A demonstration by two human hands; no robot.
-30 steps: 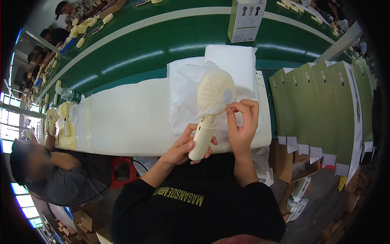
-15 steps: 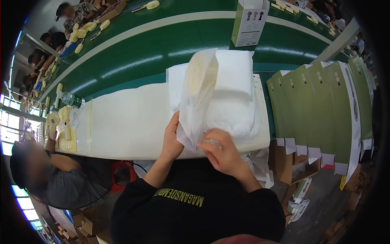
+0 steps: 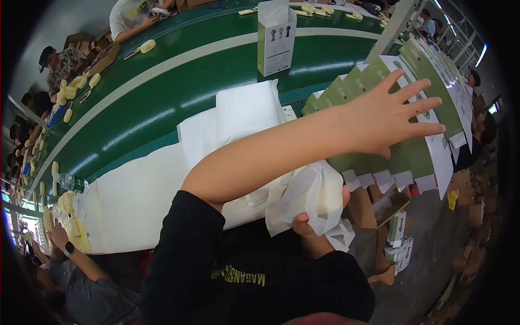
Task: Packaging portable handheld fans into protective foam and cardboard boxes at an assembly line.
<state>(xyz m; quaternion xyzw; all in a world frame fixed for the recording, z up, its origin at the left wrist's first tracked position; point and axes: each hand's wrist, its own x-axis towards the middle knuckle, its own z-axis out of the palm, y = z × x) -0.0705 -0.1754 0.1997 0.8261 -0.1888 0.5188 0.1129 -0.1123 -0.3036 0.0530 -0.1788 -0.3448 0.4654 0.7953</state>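
Note:
My left arm reaches across to the right, and my left hand [image 3: 398, 112] is over the row of green and white cartons [image 3: 352, 86], its fingers spread and nothing in them. Whether it touches a carton, I cannot tell. Below that forearm, close to my body, my right hand [image 3: 306, 226] grips a wrapped item [image 3: 320, 196]: something cream-coloured inside a thin white bag, its shape mostly covered. A thumb and a fingertip show at its sides. Behind the arm lies a stack of white bags [image 3: 246, 111] on the pale padded table [image 3: 138, 189].
A single open carton [image 3: 277, 49] stands on the green conveyor [image 3: 162, 89]. A plastic bottle [image 3: 73, 183] and cream handheld fans [image 3: 66, 203] are at the left, beside a co-worker's hand [image 3: 58, 236]. A brown cardboard box [image 3: 374, 208] sits low on the right.
My left hand has let go of the wrapped item and swung right to the cartons. My right hand now holds the item, lower and farther right. The view has turned rightward.

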